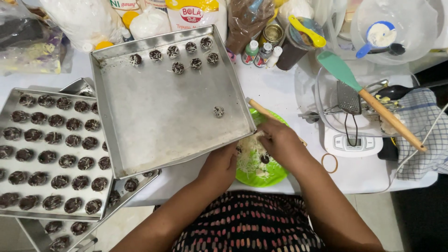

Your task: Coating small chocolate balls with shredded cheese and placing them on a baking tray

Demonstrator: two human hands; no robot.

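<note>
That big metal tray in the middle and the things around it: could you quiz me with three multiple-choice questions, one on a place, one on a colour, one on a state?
1. Where does the single chocolate ball lie on the large tray?
A. far left corner
B. alone near the right edge
C. in the top rows

2. What colour is the plate under the hands?
A. green
B. red
C. white

3. How full is the left tray?
A. bare
B. holds one ball
C. packed in rows

Answers: 1 B, it sits apart from the top rows. 2 A, bright green rim shows beside the right hand and left hand. 3 C, balls cover it.
</note>
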